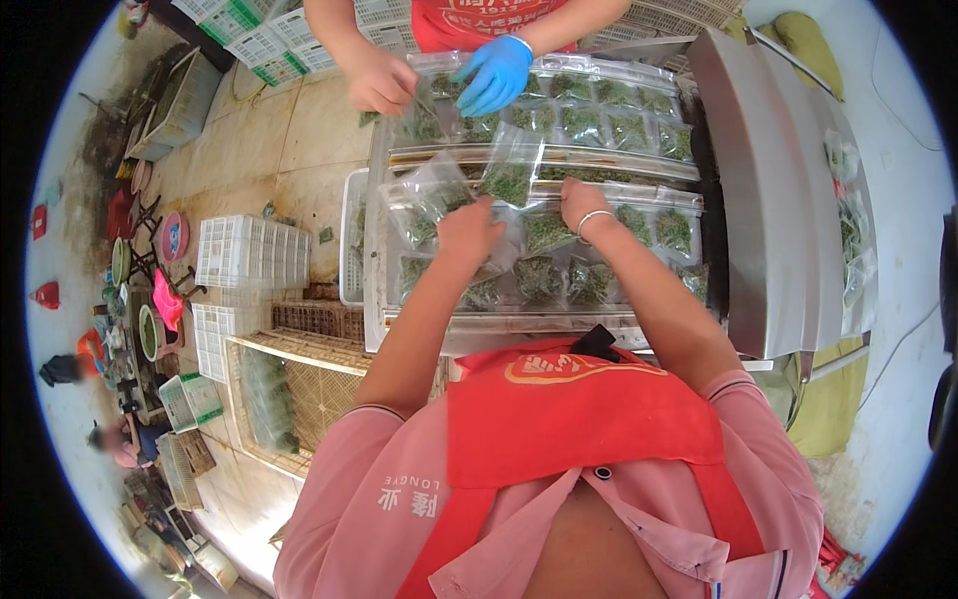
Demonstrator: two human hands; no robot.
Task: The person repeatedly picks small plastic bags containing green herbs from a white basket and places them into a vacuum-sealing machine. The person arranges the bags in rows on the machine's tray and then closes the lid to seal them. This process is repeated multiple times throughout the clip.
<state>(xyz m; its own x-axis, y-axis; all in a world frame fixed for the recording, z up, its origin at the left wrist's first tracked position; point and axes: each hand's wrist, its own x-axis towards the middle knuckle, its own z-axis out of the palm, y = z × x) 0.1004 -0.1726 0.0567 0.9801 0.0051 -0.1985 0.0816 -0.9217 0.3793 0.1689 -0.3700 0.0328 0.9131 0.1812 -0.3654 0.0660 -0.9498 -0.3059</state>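
My left hand [470,232] is over the near half of a steel vacuum-sealing machine bed [379,281]. Its fingers pinch the lower end of a clear plastic bag [512,171] holding small green grains, like green peppercorns. That bag lies across the middle sealing bars. Another filled bag [434,187] lies partly under this hand, to its left. My right hand [586,207], a bangle at its wrist, has curled fingers at the near rows' upper sealing bar [636,195]. A filled bag [545,227] is beside it; my knuckles hide whether its mouth is gripped.
Opposite, a co-worker's bare hand [383,84] and blue-gloved hand [495,75] work over bags in the far rows. The machine's steel lid [771,202] stands at right. A white basket [352,239], stacked white crates [253,251] and a beige crate [329,404] stand at left.
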